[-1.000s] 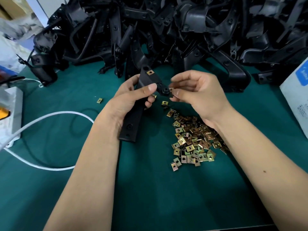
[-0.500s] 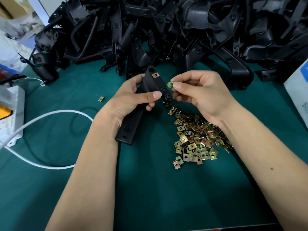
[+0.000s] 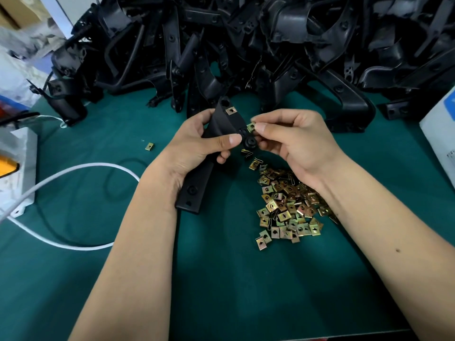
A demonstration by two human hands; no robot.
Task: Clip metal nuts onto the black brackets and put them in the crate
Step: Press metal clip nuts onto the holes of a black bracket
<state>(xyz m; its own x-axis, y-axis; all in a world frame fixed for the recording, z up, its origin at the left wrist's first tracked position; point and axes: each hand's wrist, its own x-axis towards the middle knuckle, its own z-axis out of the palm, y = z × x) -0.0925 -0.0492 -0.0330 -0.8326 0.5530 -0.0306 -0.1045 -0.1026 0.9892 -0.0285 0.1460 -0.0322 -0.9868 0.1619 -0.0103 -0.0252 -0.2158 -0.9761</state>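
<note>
My left hand (image 3: 197,146) grips a long black bracket (image 3: 197,185) above the green table, thumb across its middle. One brass clip nut (image 3: 231,110) sits clipped on the bracket's upper end. My right hand (image 3: 295,141) pinches a second metal nut (image 3: 251,127) between thumb and forefinger, right at the bracket's right edge. A heap of loose brass nuts (image 3: 288,205) lies below my right wrist. No crate is in view.
A tall pile of black brackets (image 3: 246,45) fills the back of the table. A single stray nut (image 3: 149,146) lies left of my hands. A white cable (image 3: 73,168) loops at the left beside a white box (image 3: 17,168). A white carton (image 3: 440,134) stands at the right edge.
My right hand brought a nut up from below the bracket's knob to the bracket's right edge. The left hand tilted the bracket slightly and lifted it.
</note>
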